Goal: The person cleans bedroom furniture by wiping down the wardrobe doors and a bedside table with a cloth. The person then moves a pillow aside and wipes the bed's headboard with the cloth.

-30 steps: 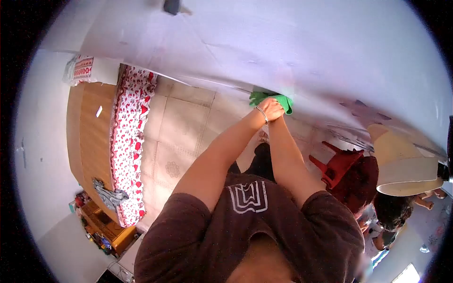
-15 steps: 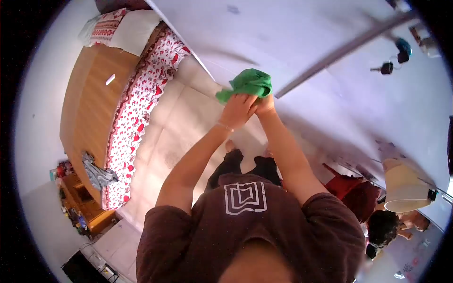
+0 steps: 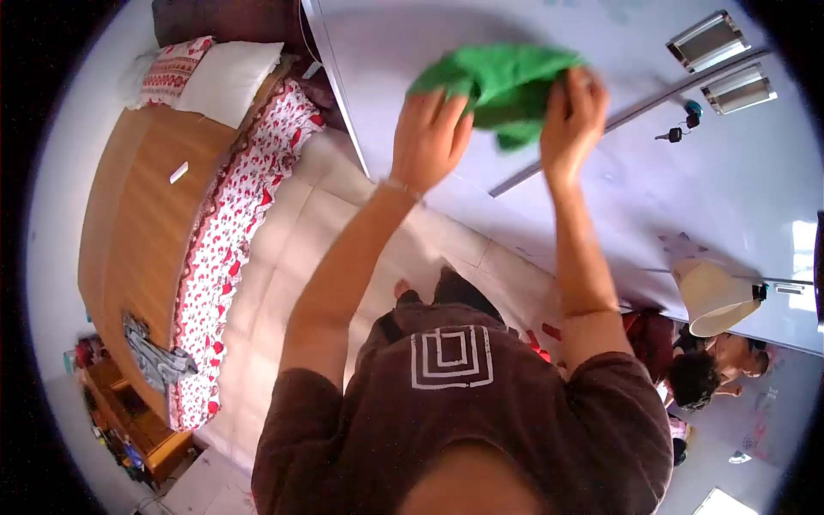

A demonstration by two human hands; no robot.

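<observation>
A green cloth (image 3: 506, 86) is stretched between my two hands in front of the pale cabinet doors (image 3: 403, 43). My left hand (image 3: 429, 137) is closed on its left end, with a thin band at the wrist. On the other side, my right hand (image 3: 573, 124) grips the right end with bent fingers. Part of the cloth sags between the hands, and its edges are blurred. Whether it touches the cabinet I cannot tell.
Keys (image 3: 675, 135) hang from a cabinet lock, near metal handles (image 3: 708, 41). A bed (image 3: 129, 232) with a floral-edged cover stands to the left, bearing pillows (image 3: 232, 81) and a grey garment (image 3: 154, 352). A cream lampshade-like object (image 3: 712, 296) and another person (image 3: 695, 378) are at right.
My hands have risen and moved apart, spreading the bunched green cloth between them. The view has shifted, bringing the cabinet handles into sight.
</observation>
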